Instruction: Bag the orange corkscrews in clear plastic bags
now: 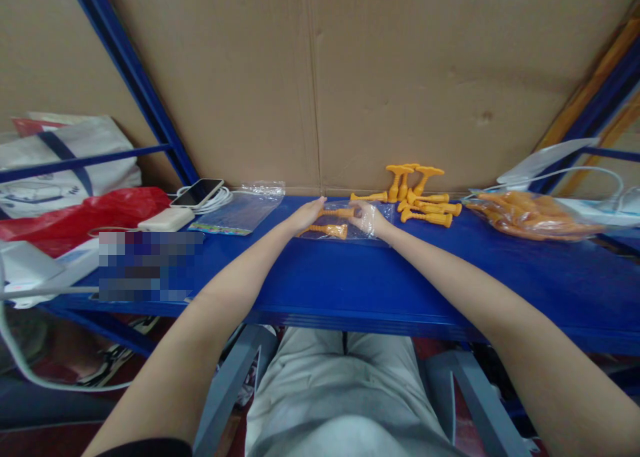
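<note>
Pale trousers (340, 390) sit nearest, under the blue bench (350, 277). Both bare arms reach to the back edge, where the left hand (306, 214) grips one end of an orange plastic peg (336, 212) and the right hand (371, 220) is closed on a small clear bag (350, 225), which already holds another peg. Feeding it in straight, mouth held wide, looks wisest. Loose pegs (423, 200) wait just beside.

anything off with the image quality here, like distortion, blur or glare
Head view: wide-angle bending curves the blue shelf and stretches both forearms; a pixelated block masks part of the left side; lighting is soft and even, without hard glare; the left hand and right hand look small and slightly soft.
</note>
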A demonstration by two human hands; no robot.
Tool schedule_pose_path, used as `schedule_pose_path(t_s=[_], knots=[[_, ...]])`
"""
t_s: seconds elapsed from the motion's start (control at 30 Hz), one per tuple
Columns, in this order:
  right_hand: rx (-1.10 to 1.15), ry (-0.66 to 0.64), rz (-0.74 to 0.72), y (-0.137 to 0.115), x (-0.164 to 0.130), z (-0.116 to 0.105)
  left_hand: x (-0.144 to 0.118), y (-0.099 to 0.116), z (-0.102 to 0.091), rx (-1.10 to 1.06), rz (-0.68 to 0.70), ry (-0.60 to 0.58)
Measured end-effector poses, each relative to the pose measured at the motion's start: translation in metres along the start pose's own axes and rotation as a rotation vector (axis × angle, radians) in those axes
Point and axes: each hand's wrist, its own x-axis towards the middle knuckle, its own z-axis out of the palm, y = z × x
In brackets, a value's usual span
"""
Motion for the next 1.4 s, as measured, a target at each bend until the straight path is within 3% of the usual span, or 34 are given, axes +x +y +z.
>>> schedule_pose_path(t_s=[0.3, 0.47, 0.8, 1.03, 1.27, 1.4], knots=[[0.171, 0.026, 0.080, -0.001, -0.001, 0.000, 0.002, -0.002, 0.000, -0.010, 0.013, -0.028], [0.200, 0.031, 0.095, 0.000, 0.000, 0.003, 0.003, -0.006, 0.002, 0.005, 0.038, -0.108], [0.106, -0.021, 0.076, -0.007, -0.001, -0.002, -0.003, 0.003, 0.005, 0.517, 0.056, -0.250], [0.072, -0.064, 0.045, -0.012, 0.000, -0.008, -0.003, 0.007, 0.007, 0.535, 0.050, -0.285], [0.032, -0.267, -0.031, -0.022, -0.004, -0.036, -0.003, 0.010, 0.005, 0.555, 0.024, -0.330], [-0.197, -0.411, -0.034, -0.027, -0.019, -0.070, 0.001, 0.008, 0.003, 0.575, 0.024, -0.340]])
